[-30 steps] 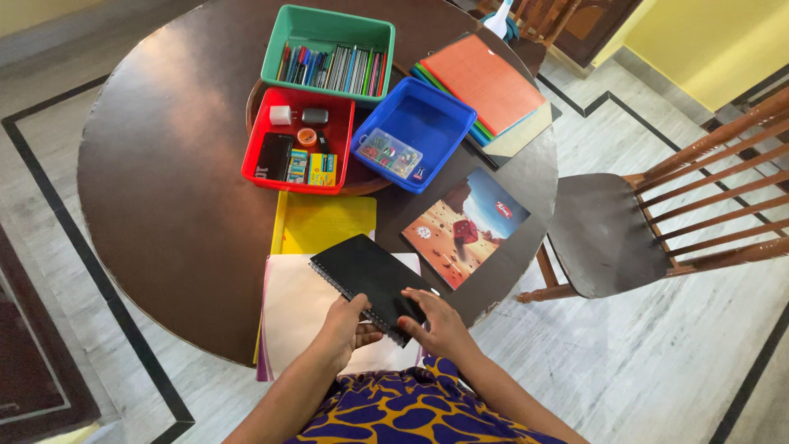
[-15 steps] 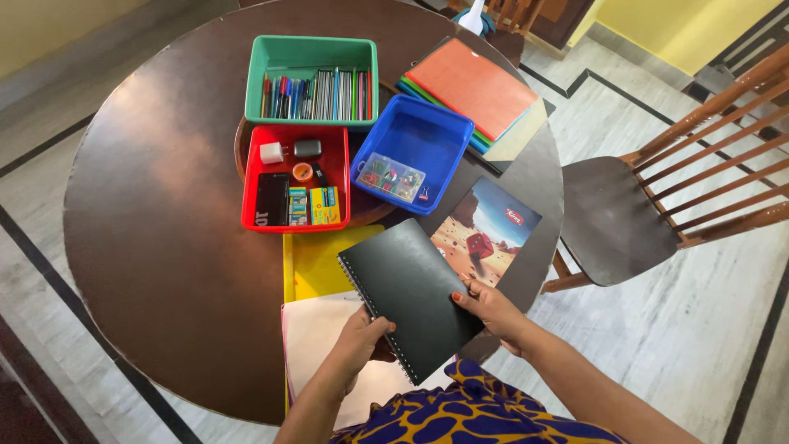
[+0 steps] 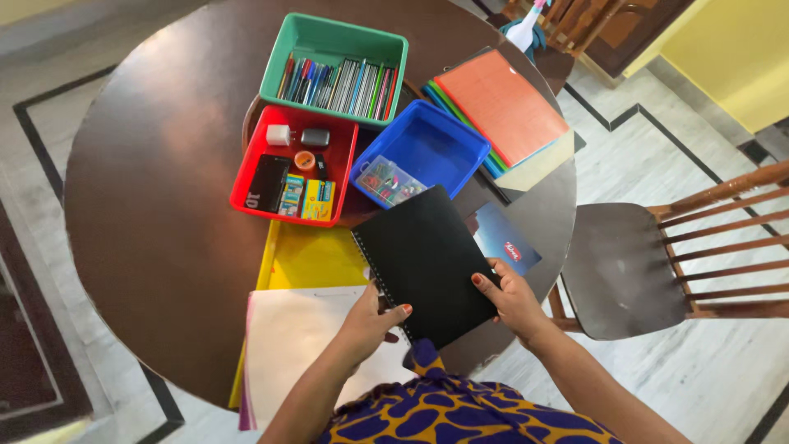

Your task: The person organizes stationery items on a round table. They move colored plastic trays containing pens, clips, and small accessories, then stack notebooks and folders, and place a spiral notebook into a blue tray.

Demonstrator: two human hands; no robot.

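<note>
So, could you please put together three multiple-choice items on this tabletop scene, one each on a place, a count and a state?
1. Where does the green tray sit relative to the red tray?
A. on the far side of it
B. on the near side of it
C. on the chair

2. How many plastic trays are on the round table?
A. two
B. three
C. five

3. How is the black spiral notebook?
A. lying open
B. closed, held by both hands
C. standing in the blue tray

Answers:
1 A, the green tray lies beyond the red one.
2 B, green, red and the blue tray.
3 B, the left hand grips its spiral edge and the right hand its other edge, cover shut.
</note>
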